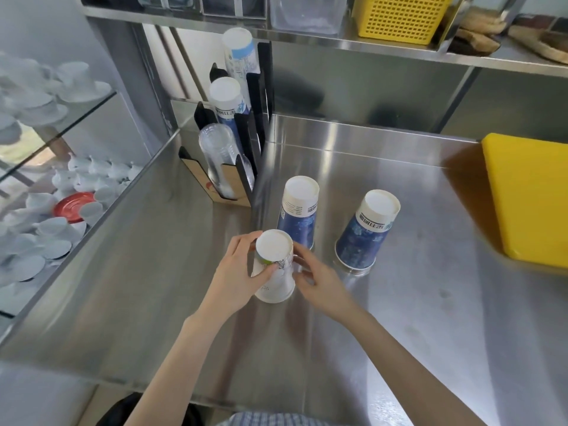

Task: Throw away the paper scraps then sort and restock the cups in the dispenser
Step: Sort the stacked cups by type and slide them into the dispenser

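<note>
An upside-down white paper cup stack (274, 265) stands on the steel counter (415, 302). My left hand (238, 272) grips its left side and my right hand (316, 279) holds its right side. Just behind it stands a tall upside-down blue cup stack (297, 215), and to the right a wider blue cup stack (365, 232). The black cup dispenser (246, 167) at the back left holds clear plastic cups (219, 155) in front, a blue paper cup stack (227, 99) in the middle and a white-and-blue stack (239, 53) at the back.
A yellow box (534, 198) sits at the right edge of the counter. Overhead, a steel shelf carries a yellow basket (402, 16) and clear containers. White crockery (46, 210) fills glass shelves on the left.
</note>
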`<state>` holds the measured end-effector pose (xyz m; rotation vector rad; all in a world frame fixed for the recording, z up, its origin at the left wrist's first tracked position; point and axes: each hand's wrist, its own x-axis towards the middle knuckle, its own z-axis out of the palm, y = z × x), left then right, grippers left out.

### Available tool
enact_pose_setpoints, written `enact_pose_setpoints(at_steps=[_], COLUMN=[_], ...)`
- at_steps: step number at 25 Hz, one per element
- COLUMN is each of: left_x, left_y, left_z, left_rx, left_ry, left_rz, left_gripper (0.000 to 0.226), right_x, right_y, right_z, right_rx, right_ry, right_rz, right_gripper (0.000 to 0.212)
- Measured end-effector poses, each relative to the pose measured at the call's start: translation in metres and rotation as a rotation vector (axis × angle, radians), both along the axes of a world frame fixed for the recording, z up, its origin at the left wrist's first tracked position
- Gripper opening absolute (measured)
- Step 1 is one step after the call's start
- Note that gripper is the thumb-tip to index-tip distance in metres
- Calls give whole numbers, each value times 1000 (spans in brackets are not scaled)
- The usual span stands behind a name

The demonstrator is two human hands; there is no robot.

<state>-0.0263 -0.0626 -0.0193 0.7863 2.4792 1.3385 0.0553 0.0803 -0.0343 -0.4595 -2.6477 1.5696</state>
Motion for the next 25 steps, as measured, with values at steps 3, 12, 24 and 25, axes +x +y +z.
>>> enact_pose_setpoints(at_steps=[3, 12, 24, 25], left_x=[-6, -56, -65, -64], left_y=[6, 61, 81, 82], left_z=[6, 30, 52, 55], left_rx=[2, -87, -29, -9], left_ry=[-81, -90, 74, 84], left_rz=[-15, -65, -108, -105], left_gripper=[69, 72, 52, 52], right_x=[0, -47, -52, -51], right_y=[8, 41, 51, 52], right_z=[7, 26, 50, 53], right_rx=[-31, 22, 3, 9], right_ry=[110, 98, 201, 217], right_rz=[-162, -286, -265, -265], right_gripper=[48, 61, 53, 53])
